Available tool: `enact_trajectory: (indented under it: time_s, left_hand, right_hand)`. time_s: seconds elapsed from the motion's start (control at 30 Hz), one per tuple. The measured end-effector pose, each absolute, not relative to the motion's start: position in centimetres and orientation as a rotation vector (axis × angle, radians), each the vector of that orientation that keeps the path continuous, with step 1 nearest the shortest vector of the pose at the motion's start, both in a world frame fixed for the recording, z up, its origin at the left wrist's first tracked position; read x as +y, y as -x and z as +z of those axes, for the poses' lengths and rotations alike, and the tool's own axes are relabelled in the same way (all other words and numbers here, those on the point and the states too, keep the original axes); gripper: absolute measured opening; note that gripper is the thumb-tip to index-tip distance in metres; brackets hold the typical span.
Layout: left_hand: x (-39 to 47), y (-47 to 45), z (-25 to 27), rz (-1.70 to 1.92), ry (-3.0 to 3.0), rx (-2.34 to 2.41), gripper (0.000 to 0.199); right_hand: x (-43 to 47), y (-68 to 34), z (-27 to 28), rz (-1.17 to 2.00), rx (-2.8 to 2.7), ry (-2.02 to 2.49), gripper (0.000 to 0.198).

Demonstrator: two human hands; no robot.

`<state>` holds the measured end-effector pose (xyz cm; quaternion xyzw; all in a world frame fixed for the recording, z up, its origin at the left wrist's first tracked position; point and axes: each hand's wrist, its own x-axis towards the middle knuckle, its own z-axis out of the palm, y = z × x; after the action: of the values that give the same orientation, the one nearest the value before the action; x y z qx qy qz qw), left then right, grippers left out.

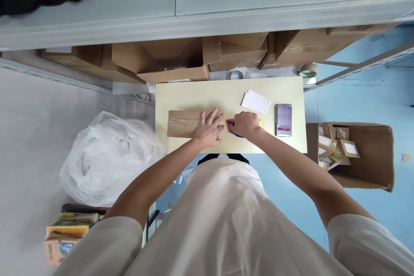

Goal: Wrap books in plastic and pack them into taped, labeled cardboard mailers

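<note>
A flat brown cardboard package (183, 124) with a glossy strip along it lies on the pale yellow table (194, 95). My left hand (208, 129) rests on its right end, fingers spread. Just to the right, my right hand (246, 124) is closed around a blue and orange object (231, 127) low over the table. A bit of yellow shows on the far side of that hand; the fingers hide most of the object, so its kind is unclear. White cards (256, 101) lie beyond my right hand, and a purple printed pack (283, 120) lies to its right.
Open cardboard boxes (174, 73) line the shelf behind the table, with tape rolls (308, 70) near them. An open carton (384, 155) of small packages stands right. White plastic wrap (110, 159) and a stack of books or boxes (69, 233) sit on the left.
</note>
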<state>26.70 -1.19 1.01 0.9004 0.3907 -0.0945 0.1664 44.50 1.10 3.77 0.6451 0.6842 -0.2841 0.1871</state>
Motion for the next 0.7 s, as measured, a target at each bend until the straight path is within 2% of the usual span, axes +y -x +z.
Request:
enact_trajectory:
  time_s: [0.1, 0.2, 0.3, 0.47, 0.6, 0.7]
  left_hand:
    - [-1.2, -27.2, 1.0, -0.256, -2.532, 1.131, 0.047]
    - [-1.0, -27.2, 1.2, -0.139, -2.46, 1.128, 0.073]
    - [-0.5, -26.1, 1.5, 0.063, -2.329, 1.136, 0.097]
    - [0.2, -20.4, 1.3, 0.388, -2.193, 1.484, 0.07]
    - [0.3, -13.9, -0.5, 0.522, -1.887, 1.894, 0.082]
    - [0.0, -10.7, -2.3, 0.512, -1.555, 1.865, 0.076]
  right_hand:
    - [-0.1, -45.4, 3.9, -0.728, 1.912, -1.869, 0.044]
    - [-1.5, -47.6, 4.4, -0.6, 1.891, -2.149, 0.056]
    - [-2.9, -49.3, 4.3, -0.636, 1.812, -2.343, 0.055]
    - [-5.8, -49.6, 0.5, -0.692, 1.729, -2.493, 0.032]
    - [-7.9, -49.2, -2.4, -0.758, 1.67, -2.553, 0.034]
    - [-8.8, -49.0, -2.9, -0.806, 1.768, -2.545, 0.038]
